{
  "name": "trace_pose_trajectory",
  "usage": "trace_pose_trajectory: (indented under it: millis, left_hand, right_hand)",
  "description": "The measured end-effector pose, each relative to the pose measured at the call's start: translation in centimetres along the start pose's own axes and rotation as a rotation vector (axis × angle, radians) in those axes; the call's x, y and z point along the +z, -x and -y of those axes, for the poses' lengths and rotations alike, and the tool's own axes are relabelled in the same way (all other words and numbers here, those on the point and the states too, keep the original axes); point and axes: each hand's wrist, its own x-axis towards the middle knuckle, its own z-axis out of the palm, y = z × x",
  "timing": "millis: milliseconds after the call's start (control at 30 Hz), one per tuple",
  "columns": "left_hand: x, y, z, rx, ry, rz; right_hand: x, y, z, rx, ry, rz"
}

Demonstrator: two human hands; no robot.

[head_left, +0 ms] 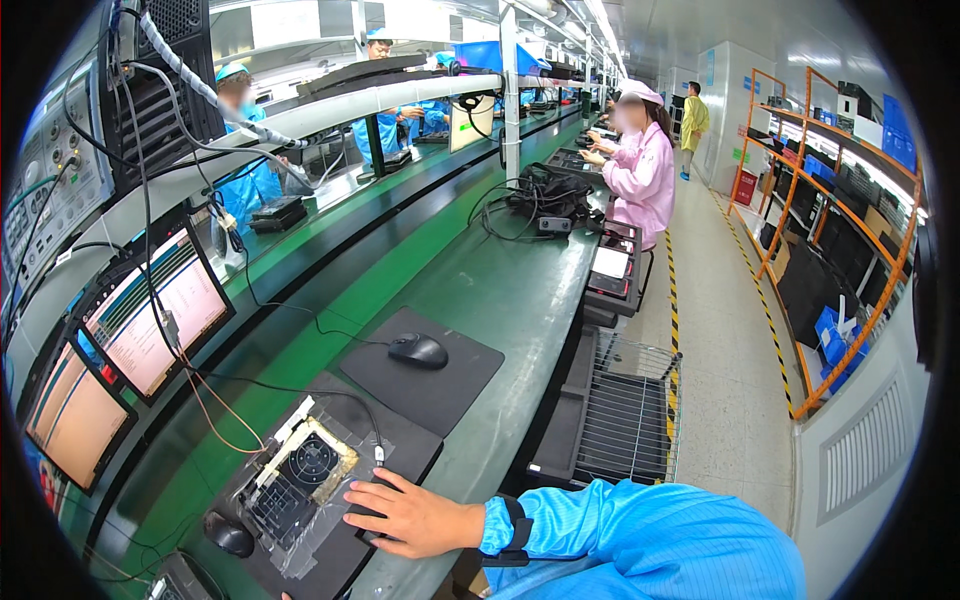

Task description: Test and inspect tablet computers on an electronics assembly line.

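Spread, open grip, nothing visibly held: my R hand (pixel 410 515) lies just right of the near-left fan unit (pixel 296 482), prob. steadying the black mat (pixel 415 442); clear tape (pixel 303 562) seemingly pins the unit. L hand (pixel 286 596): mere sliver, can't tell.

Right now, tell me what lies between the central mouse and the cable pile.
Head view: beyond the mouse, a strip of its pad, then green bench up to the cable pile.

I work at a long green bench (pixel 490 280); a dark mouse pad (pixel 455 390) lies flat on it. Nearer me than that pad lies a black mat (pixel 412 445); beyond the pad rests a heap of black cables (pixel 545 200).
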Motion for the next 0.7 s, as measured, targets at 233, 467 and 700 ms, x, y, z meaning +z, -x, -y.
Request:
trace_pose_trajectory:
  millis: [233, 467, 700]
  left_hand:
    - [-0.09, -0.01, -0.23, -0.003, -0.021, 0.006]
    - [0.02, 0.10, 0.06, 0.011, -0.020, -0.003]
    - [0.35, 0.08, 0.22, 0.012, -0.012, -0.004]
  right_hand:
    - [-0.34, -0.03, 0.10, 0.003, 0.010, 0.013]
    - [-0.37, -0.06, 0.06, 0.014, 0.054, 0.049]
    - [-0.54, 0.01, 0.13, 0.012, 0.042, 0.045]
